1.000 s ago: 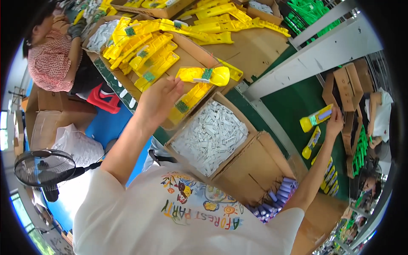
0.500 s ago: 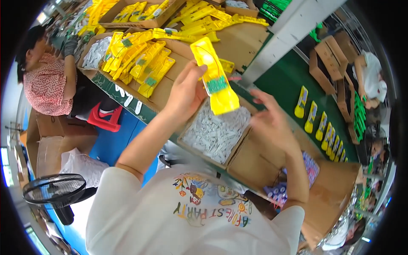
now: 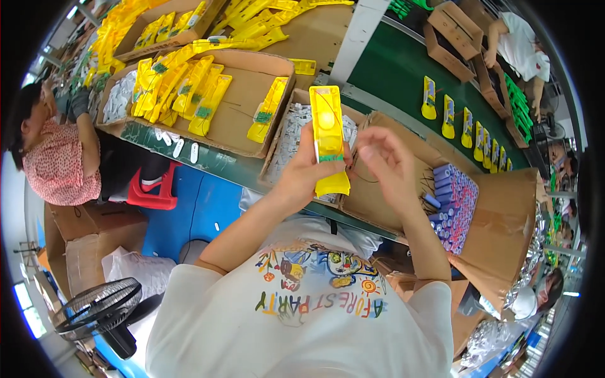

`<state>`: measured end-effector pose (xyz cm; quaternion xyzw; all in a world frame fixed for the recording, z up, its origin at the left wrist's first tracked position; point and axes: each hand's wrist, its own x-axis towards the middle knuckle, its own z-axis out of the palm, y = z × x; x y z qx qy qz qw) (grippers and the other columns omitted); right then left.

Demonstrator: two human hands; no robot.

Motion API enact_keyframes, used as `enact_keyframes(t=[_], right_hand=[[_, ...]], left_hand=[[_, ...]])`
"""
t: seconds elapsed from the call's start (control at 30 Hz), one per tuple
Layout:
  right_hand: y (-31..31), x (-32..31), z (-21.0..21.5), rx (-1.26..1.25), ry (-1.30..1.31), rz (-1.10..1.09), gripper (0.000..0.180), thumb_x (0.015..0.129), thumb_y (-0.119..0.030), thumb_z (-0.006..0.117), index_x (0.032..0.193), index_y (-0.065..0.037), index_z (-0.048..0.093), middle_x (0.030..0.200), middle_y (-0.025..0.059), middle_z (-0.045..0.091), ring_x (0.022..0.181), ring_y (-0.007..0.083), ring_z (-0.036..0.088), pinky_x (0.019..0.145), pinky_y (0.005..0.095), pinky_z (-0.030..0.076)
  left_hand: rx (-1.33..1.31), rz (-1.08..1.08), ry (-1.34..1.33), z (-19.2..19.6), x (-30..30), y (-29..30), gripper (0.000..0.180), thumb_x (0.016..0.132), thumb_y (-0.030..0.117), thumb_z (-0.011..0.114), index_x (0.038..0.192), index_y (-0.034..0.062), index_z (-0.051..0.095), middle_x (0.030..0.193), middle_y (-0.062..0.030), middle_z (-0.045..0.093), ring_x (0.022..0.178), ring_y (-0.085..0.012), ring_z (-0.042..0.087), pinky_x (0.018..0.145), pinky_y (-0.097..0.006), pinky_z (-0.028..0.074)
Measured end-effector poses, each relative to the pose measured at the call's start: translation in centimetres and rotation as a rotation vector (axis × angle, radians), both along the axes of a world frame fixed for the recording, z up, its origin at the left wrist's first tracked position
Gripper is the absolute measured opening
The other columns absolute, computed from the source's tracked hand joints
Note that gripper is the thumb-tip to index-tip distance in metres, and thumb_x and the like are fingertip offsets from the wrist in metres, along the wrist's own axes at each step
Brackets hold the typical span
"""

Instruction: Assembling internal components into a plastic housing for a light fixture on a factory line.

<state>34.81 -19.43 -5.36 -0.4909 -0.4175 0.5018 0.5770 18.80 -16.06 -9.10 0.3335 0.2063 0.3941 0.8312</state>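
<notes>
My left hand point(image 3: 307, 169) grips a long yellow plastic housing point(image 3: 328, 116) by its lower half, with the thumb across its front. A small green circuit board point(image 3: 330, 158) sits inside that housing, partly under the thumb, and thin wires run from it. Just right of the housing, my right hand point(image 3: 386, 157) is raised with fingers bent together; whatever is between them is too small to make out. Below the hands stands a cardboard box of small white parts point(image 3: 293, 129). Beside it, another box holds blue-purple cylindrical cells point(image 3: 455, 205) with wires.
A cardboard tray point(image 3: 242, 138) at left holds several yellow housings point(image 3: 189, 88) with boards. Several finished-looking yellow pieces point(image 3: 449, 116) stand in a row on the green surface point(image 3: 394, 75). A metal post point(image 3: 359, 41) rises behind. A co-worker point(image 3: 60, 148) sits at left; a fan point(image 3: 101, 309) stands lower left.
The yellow housing has come closer to my body and turned more upright in my left hand. My right hand's spread fingers have drawn in beside it. The whole view has shifted.
</notes>
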Motion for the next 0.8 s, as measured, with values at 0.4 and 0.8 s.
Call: enact_keyframes(t=[0.4, 0.8], right_hand=[[-2.0, -0.7, -1.0, 0.182, -0.687, -0.233, 0.013, 0.076, -0.006, 0.073, 0.088, -0.005, 0.069, 0.075, 0.0, 0.061, 0.055, 0.0039, 0.045, 0.047, 0.0202, 0.034], [-4.9, 0.0, -4.1, 0.491, -1.039, -0.522, 0.017, 0.067, -0.003, 0.077, 0.081, -0.007, 0.069, 0.07, 0.0031, 0.063, 0.056, 0.0156, 0.059, 0.048, 0.0266, 0.046]], left_hand=[[0.33, -0.116, 0.231, -1.1, 0.4, -0.9, 0.055, 0.084, 0.008, 0.044, 0.134, 0.0055, 0.02, 0.118, -0.0105, 0.042, 0.104, -0.0151, 0.044, 0.085, -0.03, 0.043], [0.316, -0.102, 0.377, -1.3, 4.0, -1.4, 0.045, 0.095, 0.021, 0.046, 0.131, 0.0035, 0.025, 0.112, -0.0094, 0.047, 0.102, -0.0142, 0.047, 0.089, -0.029, 0.041]])
